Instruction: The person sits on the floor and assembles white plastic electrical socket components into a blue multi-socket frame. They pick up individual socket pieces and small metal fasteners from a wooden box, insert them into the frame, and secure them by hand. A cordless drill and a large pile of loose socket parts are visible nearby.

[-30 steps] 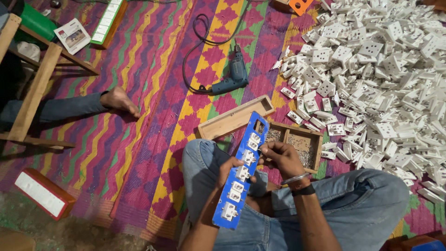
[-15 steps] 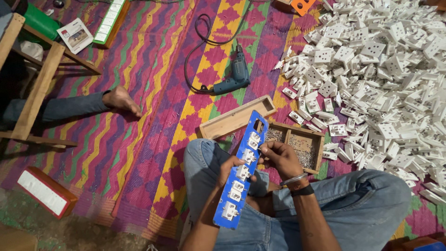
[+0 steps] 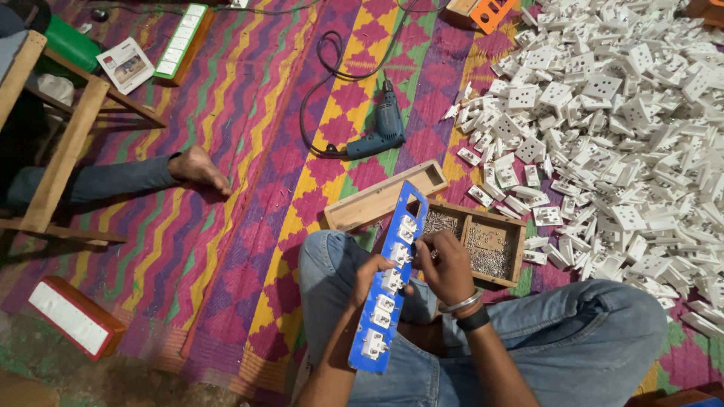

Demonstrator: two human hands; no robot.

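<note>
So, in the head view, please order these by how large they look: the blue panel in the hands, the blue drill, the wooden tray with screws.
1. blue panel, though it is nearest the camera
2. wooden tray
3. blue drill; close to the tray, so this order is unsure

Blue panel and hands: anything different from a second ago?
Little visibly changed. Both hands hold as before: left hand steadies the blue panel, right hand works at a white part near its upper half. Drill, tray and pile are unmoved.
</note>
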